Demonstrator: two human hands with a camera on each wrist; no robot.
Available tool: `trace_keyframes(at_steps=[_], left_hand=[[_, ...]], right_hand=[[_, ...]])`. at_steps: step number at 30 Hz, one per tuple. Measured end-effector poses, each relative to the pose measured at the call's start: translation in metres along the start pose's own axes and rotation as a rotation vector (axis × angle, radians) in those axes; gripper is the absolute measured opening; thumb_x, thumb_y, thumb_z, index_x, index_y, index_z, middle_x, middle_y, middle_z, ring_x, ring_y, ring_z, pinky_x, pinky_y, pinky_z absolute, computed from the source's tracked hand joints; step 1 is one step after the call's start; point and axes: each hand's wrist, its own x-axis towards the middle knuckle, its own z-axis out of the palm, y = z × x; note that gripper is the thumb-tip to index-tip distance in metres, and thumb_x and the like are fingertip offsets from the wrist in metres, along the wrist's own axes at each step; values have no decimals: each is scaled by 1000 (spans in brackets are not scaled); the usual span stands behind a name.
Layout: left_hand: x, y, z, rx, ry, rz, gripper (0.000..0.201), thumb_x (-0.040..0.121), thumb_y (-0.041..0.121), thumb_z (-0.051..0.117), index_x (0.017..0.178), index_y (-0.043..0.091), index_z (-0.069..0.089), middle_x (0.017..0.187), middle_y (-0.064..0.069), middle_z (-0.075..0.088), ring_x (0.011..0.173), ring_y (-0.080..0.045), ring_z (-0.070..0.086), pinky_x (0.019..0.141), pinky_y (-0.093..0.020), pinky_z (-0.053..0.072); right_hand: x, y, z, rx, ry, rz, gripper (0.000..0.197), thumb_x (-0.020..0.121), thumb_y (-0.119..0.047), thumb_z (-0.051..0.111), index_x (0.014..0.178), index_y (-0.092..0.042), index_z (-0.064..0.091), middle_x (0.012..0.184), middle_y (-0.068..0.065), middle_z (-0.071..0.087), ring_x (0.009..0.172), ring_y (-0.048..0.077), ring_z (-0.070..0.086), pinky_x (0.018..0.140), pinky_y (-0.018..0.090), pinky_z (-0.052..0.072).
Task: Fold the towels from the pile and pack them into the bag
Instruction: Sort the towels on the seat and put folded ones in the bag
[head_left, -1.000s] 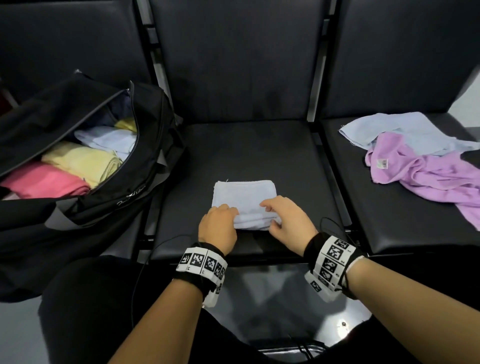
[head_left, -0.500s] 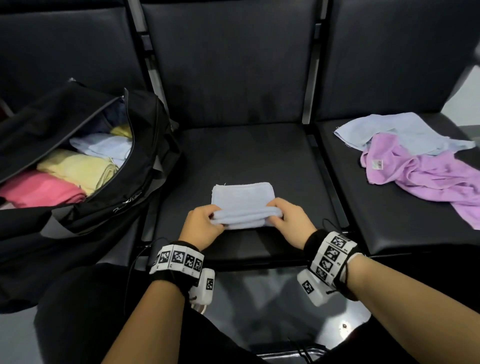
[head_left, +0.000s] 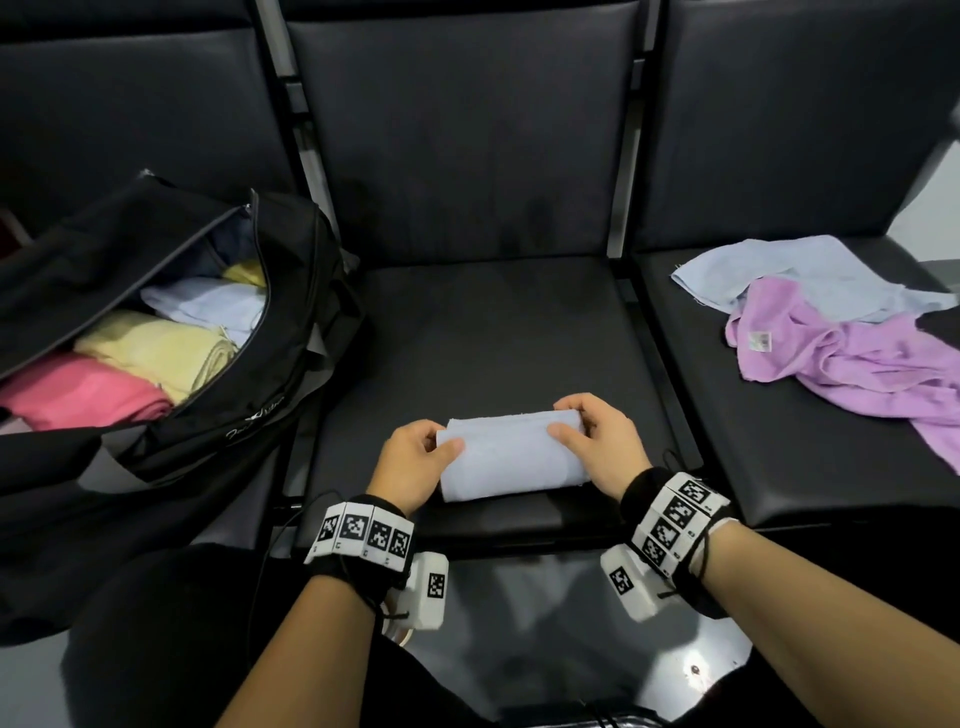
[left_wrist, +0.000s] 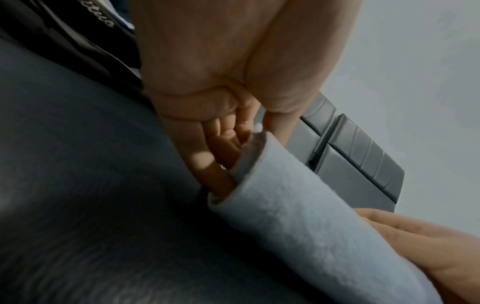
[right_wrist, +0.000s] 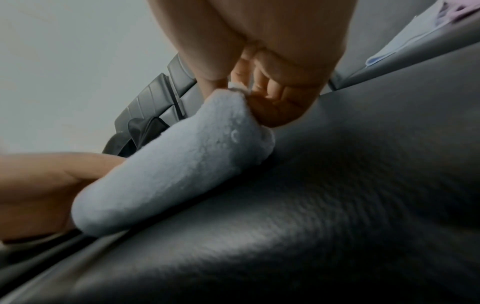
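Black seat (head_left: 483, 332): pale-blue towel (head_left: 506, 454) folded thick; left hand (head_left: 415, 462) & right hand (head_left: 597, 441) grip its ends.

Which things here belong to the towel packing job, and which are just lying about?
Job:
- folded pale blue towel, gripped by left hand and right hand
- open black bag
- purple towel and light blue towel

Lying about:
- seats
- cable

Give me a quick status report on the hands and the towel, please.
Left hand and right hand grip the ends of the folded pale-blue towel. Bag open at left. Nothing in between.
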Motion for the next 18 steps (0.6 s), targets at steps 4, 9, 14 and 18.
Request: trace_keyframes(at_steps=[4, 9, 14, 18], left_hand=[[0, -7, 9, 91, 66, -13, 11, 89, 27, 69, 86, 16, 70, 80, 0, 69, 75, -17, 63, 67, -30, 49], [2, -10, 16, 165, 99, -46, 13, 89, 27, 69, 90, 15, 67, 76, 3, 62, 73, -16, 58, 65, -26, 42], [0, -7, 14, 163, 61, -39, 15, 89, 21, 66, 101, 25, 59, 91, 2, 65, 80, -12, 59, 73, -25, 41], [-3, -5, 12, 199, 21, -46, 16, 89, 20, 64, 102, 29, 66, 95, 6, 66, 89, -15, 61, 76, -22, 41]], right_hand=[[3, 10, 3, -152, -24, 84, 38, 85, -30, 73, 121, -27, 61, 82, -15, 55, 80, 6, 55, 81, 22, 42], [15, 8, 0, -340, -198, 159, 50, 89, -40, 67, 135, -26, 56, 121, 4, 60, 115, 22, 56, 101, 31, 42], [22, 1, 3, -463, -290, 192, 38, 89, -45, 65, 120, -24, 59, 117, 8, 56, 99, 22, 56, 81, 29, 41], [15, 0, 2, -466, -314, 177, 26, 89, -43, 64, 108, -26, 57, 109, 2, 48, 92, 18, 53, 81, 28, 38]])
